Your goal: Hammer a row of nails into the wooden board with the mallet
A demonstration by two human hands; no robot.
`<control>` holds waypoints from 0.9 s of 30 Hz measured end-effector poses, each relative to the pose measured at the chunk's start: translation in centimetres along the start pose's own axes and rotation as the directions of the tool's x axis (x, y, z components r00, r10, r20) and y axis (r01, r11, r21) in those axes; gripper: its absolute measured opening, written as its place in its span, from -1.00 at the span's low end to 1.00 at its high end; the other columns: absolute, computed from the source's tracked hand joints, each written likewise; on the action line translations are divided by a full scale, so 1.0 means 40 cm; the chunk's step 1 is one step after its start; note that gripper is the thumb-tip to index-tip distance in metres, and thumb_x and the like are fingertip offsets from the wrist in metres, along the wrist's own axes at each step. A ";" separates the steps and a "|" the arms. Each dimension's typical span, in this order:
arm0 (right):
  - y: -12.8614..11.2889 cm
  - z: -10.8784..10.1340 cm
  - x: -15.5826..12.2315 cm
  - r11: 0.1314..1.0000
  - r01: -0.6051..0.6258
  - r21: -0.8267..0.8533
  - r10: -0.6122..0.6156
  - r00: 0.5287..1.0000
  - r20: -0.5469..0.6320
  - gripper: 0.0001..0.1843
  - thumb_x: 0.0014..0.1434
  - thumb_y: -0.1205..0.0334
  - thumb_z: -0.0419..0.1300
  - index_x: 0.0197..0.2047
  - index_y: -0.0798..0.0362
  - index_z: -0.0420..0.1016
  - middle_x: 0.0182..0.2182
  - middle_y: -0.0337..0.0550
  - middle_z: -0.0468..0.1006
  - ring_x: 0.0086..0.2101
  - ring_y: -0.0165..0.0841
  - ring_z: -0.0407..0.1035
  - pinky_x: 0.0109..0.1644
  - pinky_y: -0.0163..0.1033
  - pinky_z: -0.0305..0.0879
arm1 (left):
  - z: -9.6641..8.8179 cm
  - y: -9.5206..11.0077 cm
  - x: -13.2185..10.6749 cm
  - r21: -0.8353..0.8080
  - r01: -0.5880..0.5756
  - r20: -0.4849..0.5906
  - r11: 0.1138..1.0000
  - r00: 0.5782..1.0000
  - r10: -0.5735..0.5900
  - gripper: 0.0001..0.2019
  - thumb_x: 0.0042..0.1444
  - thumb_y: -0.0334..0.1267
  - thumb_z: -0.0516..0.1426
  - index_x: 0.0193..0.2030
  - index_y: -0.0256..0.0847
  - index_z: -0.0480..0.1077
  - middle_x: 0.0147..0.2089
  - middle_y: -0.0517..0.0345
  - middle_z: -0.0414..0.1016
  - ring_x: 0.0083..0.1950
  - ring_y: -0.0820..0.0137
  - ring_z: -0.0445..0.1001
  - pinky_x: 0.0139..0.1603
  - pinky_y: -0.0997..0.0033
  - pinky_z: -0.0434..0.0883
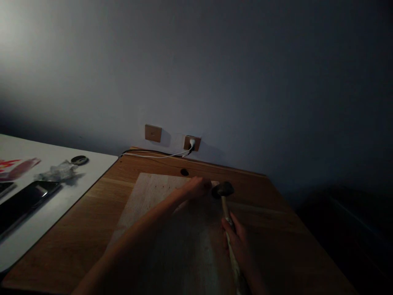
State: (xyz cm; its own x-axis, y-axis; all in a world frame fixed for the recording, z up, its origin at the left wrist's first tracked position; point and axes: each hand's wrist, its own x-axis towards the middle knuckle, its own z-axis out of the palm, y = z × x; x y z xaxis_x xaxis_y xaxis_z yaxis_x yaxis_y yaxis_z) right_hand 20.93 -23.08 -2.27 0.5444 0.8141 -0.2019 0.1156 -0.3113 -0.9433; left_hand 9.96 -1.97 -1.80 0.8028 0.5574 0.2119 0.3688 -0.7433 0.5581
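My right hand is wrapped round the handle of a hammer, its dark head up and level beside my other hand. Near the far right corner of a pale wooden board, my left hand is closed with its fingertips pressed together. Whatever those fingers pinch is too small and dark to make out. The hammer head is just right of them, with a small gap between. Several small dark marks run in a row across the board's far left part.
The board lies on a brown wooden table against a wall with two socket plates. A white plug and cables sit at the back edge. On a white table at left lie a dark phone, crumpled clear plastic and a round dark object.
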 end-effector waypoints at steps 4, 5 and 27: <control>0.002 0.001 0.002 1.000 0.009 0.008 -0.009 1.000 0.006 -0.27 0.01 -0.33 0.26 0.05 0.07 0.47 -0.69 -0.48 0.21 -0.71 -0.43 0.12 -0.70 -0.36 0.07 | -0.001 0.001 -0.007 0.025 -0.034 0.023 0.999 0.999 0.033 -0.76 0.13 -0.44 0.15 -0.13 -0.16 0.59 -0.18 0.10 0.67 -0.15 0.29 0.61 -0.16 0.46 0.43; 0.003 0.001 0.002 1.000 0.010 0.009 -0.010 1.000 0.006 -0.27 0.01 -0.33 0.26 0.06 0.06 0.47 -0.70 -0.49 0.21 -0.72 -0.44 0.11 -0.70 -0.36 0.07 | -0.001 -0.003 -0.008 0.035 -0.057 0.030 0.998 0.998 0.056 -0.75 0.14 -0.44 0.14 -0.12 -0.16 0.59 -0.17 0.09 0.67 -0.14 0.28 0.61 -0.14 0.44 0.43; -0.029 0.000 -0.006 0.998 -0.060 0.029 0.061 0.998 -0.026 -0.13 -0.07 -0.31 0.30 0.17 0.12 0.43 -0.64 -0.44 0.34 -0.72 -0.46 0.14 -0.71 -0.34 0.12 | 0.011 -0.022 -0.022 0.008 -0.097 -0.076 0.995 0.992 0.098 -0.75 0.17 -0.47 0.17 -0.07 -0.17 0.58 -0.11 0.08 0.64 -0.06 0.28 0.58 -0.01 0.37 0.45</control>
State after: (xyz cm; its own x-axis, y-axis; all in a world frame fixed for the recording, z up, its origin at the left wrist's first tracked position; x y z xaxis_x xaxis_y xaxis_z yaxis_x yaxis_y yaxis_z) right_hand 20.66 -22.90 -1.13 0.5716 0.7808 -0.2522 0.0587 -0.3456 -0.9366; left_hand 9.11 -1.97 -2.84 0.7968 0.5087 0.3261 0.2925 -0.7970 0.5284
